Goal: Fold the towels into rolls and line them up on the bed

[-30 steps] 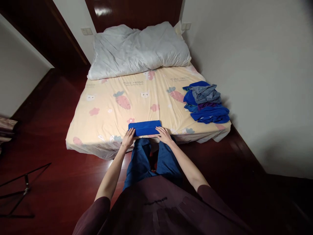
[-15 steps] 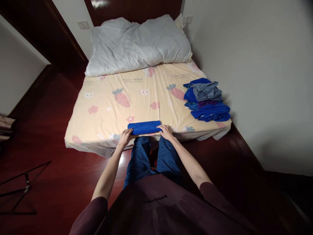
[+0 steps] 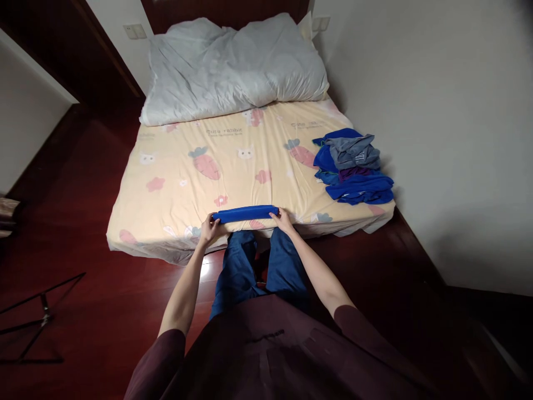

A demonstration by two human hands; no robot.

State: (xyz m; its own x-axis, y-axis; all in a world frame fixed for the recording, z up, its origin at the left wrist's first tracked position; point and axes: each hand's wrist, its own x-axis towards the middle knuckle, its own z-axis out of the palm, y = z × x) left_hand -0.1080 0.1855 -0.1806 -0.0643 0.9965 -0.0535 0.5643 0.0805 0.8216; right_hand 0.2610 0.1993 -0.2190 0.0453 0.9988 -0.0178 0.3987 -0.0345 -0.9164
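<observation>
A blue garment [image 3: 245, 214], folded into a long narrow strip, lies across the near edge of the bed [image 3: 195, 194]. My left hand [image 3: 209, 226] grips its left end, thumb on the near side and fingers on the far side. At the opposite end, my right hand [image 3: 282, 220] has hold of it in the same way. Both sets of fingers are closed on the cloth. What kind of garment it is cannot be made out, since it is folded so tightly.
On the bed's right side rests a loose heap of clothes [image 3: 353, 166], blue, grey and purple. A bunched white quilt [image 3: 233, 72] lies at the head. White wall [image 3: 437, 139] stands close to the right. A black metal stand [image 3: 45, 316] is on the floor at left.
The blue garment has gone from a wider flat roll to a narrower strip. My hands have moved slightly apart and now grasp its ends instead of resting over them.
</observation>
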